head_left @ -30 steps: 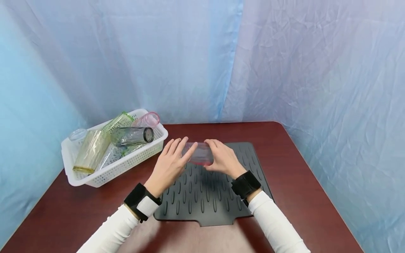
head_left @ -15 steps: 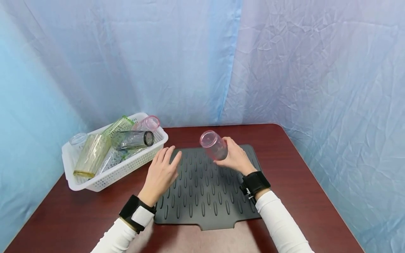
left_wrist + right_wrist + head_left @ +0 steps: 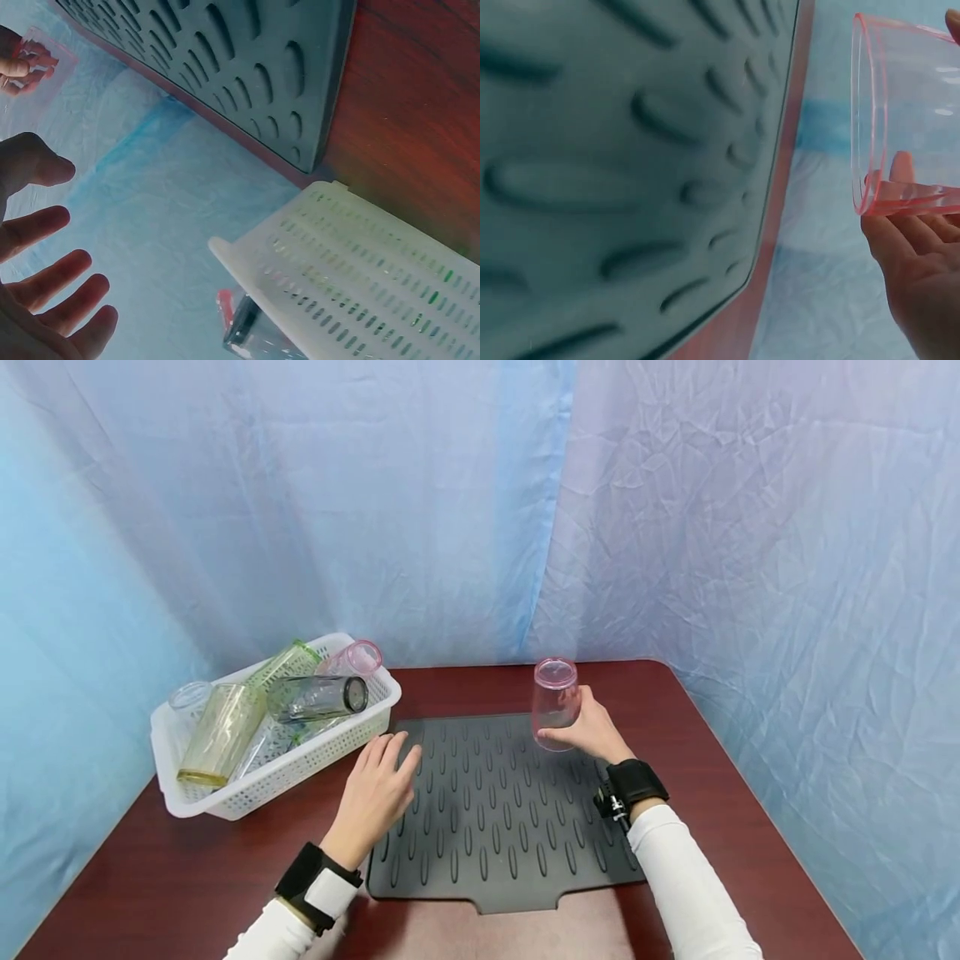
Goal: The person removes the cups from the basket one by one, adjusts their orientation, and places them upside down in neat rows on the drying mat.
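Hazards, left to right: the white basket (image 3: 307, 764) bears loosely heaped glassware, and the yellow glass (image 3: 223, 735) leaning on its neighbours could slide if the basket were knocked. The left hand (image 3: 375, 797) holds nothing, its fingers spread apart and lightly bent, near the basket; a careless sweep could be that knock. The right hand (image 3: 597, 732) has thumb and fingers clamped round the pink tumbler (image 3: 553, 697), held apart from the black mat (image 3: 480, 827) over its far right part. Smooth walls could slip in that grip, and a raised rib could tip the tumbler if set down unevenly. Count, left to right: 1 basket, containing 1 clear, 1 yellow, 1 green, 1 grey and 1 pink glass at least, others overlapping beyond counting; 2 hands; 1 mat; 1 held tumbler.
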The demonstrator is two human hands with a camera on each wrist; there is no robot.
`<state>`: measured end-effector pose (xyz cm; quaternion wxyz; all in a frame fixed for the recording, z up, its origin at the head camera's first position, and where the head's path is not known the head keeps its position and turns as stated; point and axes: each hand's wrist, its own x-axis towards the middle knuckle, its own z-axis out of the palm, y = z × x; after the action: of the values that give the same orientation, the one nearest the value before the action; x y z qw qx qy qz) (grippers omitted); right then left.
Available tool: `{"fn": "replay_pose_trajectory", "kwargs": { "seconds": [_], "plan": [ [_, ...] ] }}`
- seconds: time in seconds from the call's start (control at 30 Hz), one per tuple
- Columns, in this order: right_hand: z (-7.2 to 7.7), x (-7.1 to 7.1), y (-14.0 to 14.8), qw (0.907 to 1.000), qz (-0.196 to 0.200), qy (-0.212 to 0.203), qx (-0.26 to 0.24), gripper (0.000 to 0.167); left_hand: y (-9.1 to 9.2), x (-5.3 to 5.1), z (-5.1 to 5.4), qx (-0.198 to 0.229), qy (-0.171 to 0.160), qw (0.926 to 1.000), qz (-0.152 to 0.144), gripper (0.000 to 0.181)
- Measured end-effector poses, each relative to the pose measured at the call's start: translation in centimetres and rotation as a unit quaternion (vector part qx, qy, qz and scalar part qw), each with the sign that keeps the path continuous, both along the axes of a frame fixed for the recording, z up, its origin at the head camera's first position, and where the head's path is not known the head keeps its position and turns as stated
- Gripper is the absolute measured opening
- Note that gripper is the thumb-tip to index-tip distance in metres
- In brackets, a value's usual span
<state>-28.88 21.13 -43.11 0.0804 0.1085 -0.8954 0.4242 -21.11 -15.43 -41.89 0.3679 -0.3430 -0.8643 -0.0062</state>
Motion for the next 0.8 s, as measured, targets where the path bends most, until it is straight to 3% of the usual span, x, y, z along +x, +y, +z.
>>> {"fn": "replay_pose_trajectory", "kwargs": {
  "seconds": [0.3, 0.53, 0.8],
  "plan": [
    [-1.1, -0.9, 2.9, 0.9994, -0.030, -0.009, 0.013, 0.094, -0.3, 0.4, -0.5, -0.032, -0.017, 0.9992, 0.014, 0.049],
    [-1.9, -1.1, 3.8, 0.9994, -0.031, -0.015, 0.002, 0.095, -0.7, 1.0, -1.4, -0.027, -0.023, 0.9992, 0.017, 0.049],
    [-2.4, -1.7, 4.0, 0.9994, -0.029, -0.016, 0.012, 0.094, -1.1, 1.2, -1.6, -0.022, -0.029, 0.9992, 0.014, 0.050]
  ]
}}
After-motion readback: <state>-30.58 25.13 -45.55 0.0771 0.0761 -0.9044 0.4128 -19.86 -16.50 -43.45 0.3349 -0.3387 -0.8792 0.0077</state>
